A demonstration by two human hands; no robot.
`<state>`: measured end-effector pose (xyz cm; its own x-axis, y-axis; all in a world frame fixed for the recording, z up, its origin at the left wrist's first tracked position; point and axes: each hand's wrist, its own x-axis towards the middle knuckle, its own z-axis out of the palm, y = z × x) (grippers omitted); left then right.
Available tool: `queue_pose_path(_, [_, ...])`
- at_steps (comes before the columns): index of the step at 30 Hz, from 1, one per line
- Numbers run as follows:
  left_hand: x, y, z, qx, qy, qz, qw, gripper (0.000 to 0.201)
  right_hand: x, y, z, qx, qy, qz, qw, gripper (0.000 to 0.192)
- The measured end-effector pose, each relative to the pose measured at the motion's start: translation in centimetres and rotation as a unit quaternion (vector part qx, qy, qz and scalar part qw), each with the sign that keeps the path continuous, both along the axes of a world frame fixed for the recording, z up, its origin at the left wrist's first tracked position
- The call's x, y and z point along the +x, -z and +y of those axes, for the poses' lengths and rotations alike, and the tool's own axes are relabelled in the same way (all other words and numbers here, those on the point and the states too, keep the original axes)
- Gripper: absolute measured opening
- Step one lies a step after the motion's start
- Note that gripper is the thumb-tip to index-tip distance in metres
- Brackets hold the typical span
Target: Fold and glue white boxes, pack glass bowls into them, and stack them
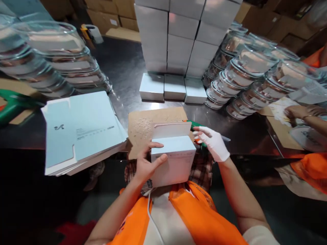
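Note:
My bare left hand (149, 161) grips a pale blue box (173, 163) at its left side, thumb on the near face and fingers across the top. The box is tilted at the table's front edge, and a flap (172, 130) stands up along its far side. In a white glove, my right hand (213, 143) is closed around a green glue gun (195, 124) with an orange trigger, just right of the box. The gun's nozzle points left behind the flap, and a clear glue stick (226, 138) pokes out at its back. The glove partly hides the gun.
A cardboard sheet (143, 126) lies under the work. Flat box blanks (87, 126) are piled at left, beside another green tool (12, 103). Finished-looking boxes (181, 37) and stacked glass containers (242, 71) stand behind. At right is another person's hand (304, 112).

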<state>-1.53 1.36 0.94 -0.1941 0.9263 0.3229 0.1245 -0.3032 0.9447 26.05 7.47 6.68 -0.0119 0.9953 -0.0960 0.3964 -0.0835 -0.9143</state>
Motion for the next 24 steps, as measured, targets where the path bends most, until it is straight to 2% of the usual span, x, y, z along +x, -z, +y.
queue_pose_path(3, [0.5,0.1,0.3,-0.001,0.035,-0.023,0.999,0.047,-3.4,0.4,-0.3,-0.053,-0.059,0.156,0.985,0.060])
queue_pose_path(6, [0.7,0.3,0.6,-0.010,0.026,-0.099,0.995,0.054,-3.9,1.2,-0.4,-0.028,-0.065,0.202,0.977,0.066])
queue_pose_path(9, [0.6,0.4,1.0,0.005,0.037,-0.181,0.983,0.072,-2.6,1.0,-0.8,0.063,-0.178,0.164,0.968,0.079])
queue_pose_path(10, [0.5,0.4,1.2,0.016,0.049,-0.185,0.981,0.072,-2.3,0.7,-1.1,0.089,-0.220,0.139,0.961,0.080])
queue_pose_path(13, [0.0,0.2,1.4,0.049,0.070,-0.122,0.989,0.045,-2.1,-0.3,-1.8,0.160,-0.281,0.034,0.946,0.067])
queue_pose_path(14, [-0.2,0.0,1.4,0.055,0.069,-0.097,0.991,0.040,-2.3,-0.6,-2.0,0.184,-0.292,0.003,0.939,0.058])
queue_pose_path(17, [-0.2,-0.4,1.2,0.050,0.063,-0.059,0.995,0.042,-3.1,-0.8,-2.1,0.238,-0.318,-0.036,0.917,0.037])
queue_pose_path(20, [0.2,-0.6,0.8,0.049,0.075,-0.058,0.994,0.041,-3.0,-0.2,-1.9,0.246,-0.337,-0.028,0.909,0.031])
queue_pose_path(22, [0.4,-0.6,0.6,0.044,0.085,-0.060,0.994,0.036,-2.5,0.7,-2.1,0.229,-0.333,-0.019,0.915,0.035])
queue_pose_path(24, [0.3,-0.5,0.6,0.035,0.076,-0.066,0.994,0.032,-1.9,2.0,-2.9,0.222,-0.273,0.011,0.936,0.062])
